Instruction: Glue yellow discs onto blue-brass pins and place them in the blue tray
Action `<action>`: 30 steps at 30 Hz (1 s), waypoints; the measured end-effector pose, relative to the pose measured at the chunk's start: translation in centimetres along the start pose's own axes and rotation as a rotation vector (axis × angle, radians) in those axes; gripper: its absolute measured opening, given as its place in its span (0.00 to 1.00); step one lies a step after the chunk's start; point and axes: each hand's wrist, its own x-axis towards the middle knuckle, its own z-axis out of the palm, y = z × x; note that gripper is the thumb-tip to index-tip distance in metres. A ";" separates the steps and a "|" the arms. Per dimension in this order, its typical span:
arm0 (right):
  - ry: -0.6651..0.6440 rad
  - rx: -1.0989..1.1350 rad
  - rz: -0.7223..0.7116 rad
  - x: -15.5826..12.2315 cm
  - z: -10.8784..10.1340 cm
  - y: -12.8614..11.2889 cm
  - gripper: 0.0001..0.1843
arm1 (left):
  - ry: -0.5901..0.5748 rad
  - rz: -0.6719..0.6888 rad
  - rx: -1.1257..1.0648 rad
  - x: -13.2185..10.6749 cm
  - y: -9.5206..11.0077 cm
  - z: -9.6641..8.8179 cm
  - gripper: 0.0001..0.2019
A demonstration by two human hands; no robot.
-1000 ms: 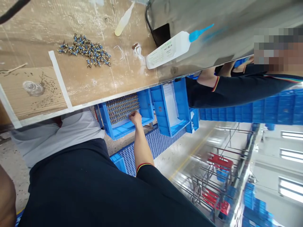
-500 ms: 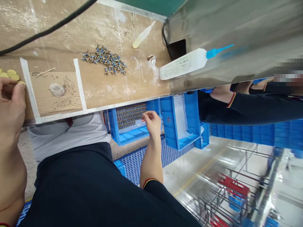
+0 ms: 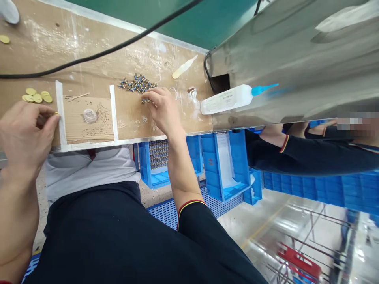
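My left hand (image 3: pixel 28 132) is closed in a pinch at the left white tape strip, with the edge of a small yellow disc (image 3: pixel 56 113) showing at the fingertips. Just beyond it lie several loose yellow discs (image 3: pixel 37 98). My right hand (image 3: pixel 164 110) reaches over the bench, its bent fingers closed around a small blue-and-brass part (image 3: pixel 145 101) at the near edge of a pile of such parts (image 3: pixel 137 83); the fingers partly hide it. Between the hands, a clear round blob (image 3: pixel 89 116) sits on the taped cardboard patch (image 3: pixel 74 132), near a thin stick (image 3: pixel 80 96).
A white bottle with a blue nozzle (image 3: pixel 227 100) lies at the bench's right, near a small pale tube (image 3: pixel 185 67). A black cable (image 3: pixel 118 51) crosses above the bench. Below its edge are a blue crate of rowed parts (image 3: pixel 154 180) and another blue crate (image 3: pixel 211 165). A co-worker's arm (image 3: pixel 284 157) is at right.
My right hand has moved up from the blue crate below the bench edge to the pile of parts. My left hand still pinches the disc; the view has shifted left, showing more discs.
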 end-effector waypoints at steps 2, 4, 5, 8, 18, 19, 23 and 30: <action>-0.088 -0.063 -0.057 0.7 -0.1 0.4 0.23 | -0.019 0.024 -0.021 -0.4 -0.6 0.4 0.04; -0.150 -0.081 -0.094 1.1 -0.4 0.8 0.20 | 0.001 0.027 -0.043 -1.0 -1.0 0.8 0.05; -0.168 -0.082 -0.108 1.3 -0.5 0.9 0.19 | 0.023 0.022 -0.069 -1.3 -1.0 0.9 0.05; -0.164 -0.071 -0.138 1.7 -0.4 1.1 0.16 | 0.101 -0.071 -0.263 -2.1 -0.1 1.1 0.05; 0.132 0.731 0.243 -0.3 4.4 -2.5 0.13 | 0.012 -0.439 -0.962 -4.5 3.8 1.0 0.13; 0.124 0.819 0.290 -0.5 4.8 -2.7 0.15 | 0.001 -0.438 -0.963 -4.7 3.7 1.1 0.11; 0.120 0.895 0.331 -0.9 5.3 -3.2 0.12 | -0.041 -0.454 -0.957 -5.2 3.1 1.6 0.10; 0.130 0.270 0.038 -1.7 4.2 -4.4 0.10 | -0.115 -0.493 -0.970 -5.4 3.2 1.5 0.18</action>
